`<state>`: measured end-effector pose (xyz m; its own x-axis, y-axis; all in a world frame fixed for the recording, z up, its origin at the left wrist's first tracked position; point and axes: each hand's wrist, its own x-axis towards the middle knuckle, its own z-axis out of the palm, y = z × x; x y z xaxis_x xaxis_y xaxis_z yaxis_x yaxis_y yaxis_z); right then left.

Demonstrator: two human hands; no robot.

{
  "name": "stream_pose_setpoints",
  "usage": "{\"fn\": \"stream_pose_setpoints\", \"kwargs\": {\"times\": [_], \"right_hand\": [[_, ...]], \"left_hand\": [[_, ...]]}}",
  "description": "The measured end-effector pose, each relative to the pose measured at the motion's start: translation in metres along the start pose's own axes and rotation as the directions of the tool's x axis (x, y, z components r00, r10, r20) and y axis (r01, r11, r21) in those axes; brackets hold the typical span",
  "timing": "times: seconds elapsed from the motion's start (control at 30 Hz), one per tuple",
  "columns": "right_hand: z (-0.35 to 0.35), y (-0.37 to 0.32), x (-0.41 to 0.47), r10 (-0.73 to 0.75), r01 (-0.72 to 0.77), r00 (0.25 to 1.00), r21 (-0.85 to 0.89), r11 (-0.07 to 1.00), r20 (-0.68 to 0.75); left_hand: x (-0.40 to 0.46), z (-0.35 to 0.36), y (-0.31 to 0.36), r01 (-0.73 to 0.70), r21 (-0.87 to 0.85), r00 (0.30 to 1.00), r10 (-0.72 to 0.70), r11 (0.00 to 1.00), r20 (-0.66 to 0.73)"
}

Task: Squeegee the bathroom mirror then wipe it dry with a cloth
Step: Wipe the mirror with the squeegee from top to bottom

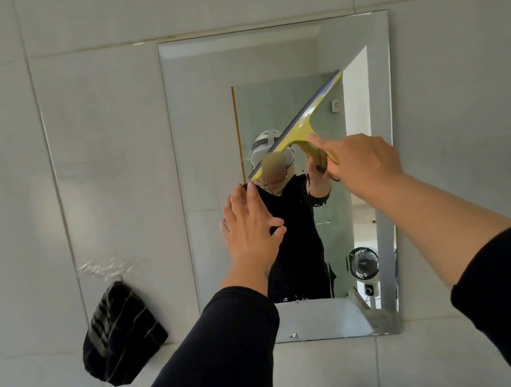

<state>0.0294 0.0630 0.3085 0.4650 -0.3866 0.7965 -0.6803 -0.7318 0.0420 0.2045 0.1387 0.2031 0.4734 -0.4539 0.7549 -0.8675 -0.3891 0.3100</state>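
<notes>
the right hand [361, 163] grips the handle of the yellow squeegee [297, 126], index finger extended along it. the blade lies diagonally against the mirror [202, 120], upper end toward the right side of the glass, lower end near the centre. the left hand [251, 225] is held flat at the mirror's left part, fingers straight and slightly spread, holding nothing. a dark striped cloth [120, 333] hangs on the tiled wall [10, 187], left of the mirror's lower corner.
</notes>
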Motion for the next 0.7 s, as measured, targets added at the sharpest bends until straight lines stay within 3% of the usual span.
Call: {"fn": "stream_pose_setpoints", "kwargs": {"times": [0.23,0.47,0.6,0.7], "right_hand": [[0.003,0.052,-0.021,0.077,-0.077,0.997,-0.008,0.997,0.016],[0.022,0.065,-0.048,0.198,-0.196,0.980,0.221,0.955,0.014],[0.037,0.043,-0.061,0.310,-0.290,0.951,0.382,0.878,0.010],[0.051,0.023,-0.068,0.409,-0.378,0.909,0.558,0.739,0.073]], "left_hand": [[-0.002,0.011,0.010,-0.006,0.000,1.000,0.006,1.000,0.024],[-0.004,0.014,0.013,0.013,0.022,0.999,-0.014,1.000,0.029],[-0.004,0.013,0.013,0.009,0.018,0.999,-0.009,1.000,0.036],[-0.004,0.011,0.013,0.010,0.020,0.998,-0.012,1.000,0.058]]}}
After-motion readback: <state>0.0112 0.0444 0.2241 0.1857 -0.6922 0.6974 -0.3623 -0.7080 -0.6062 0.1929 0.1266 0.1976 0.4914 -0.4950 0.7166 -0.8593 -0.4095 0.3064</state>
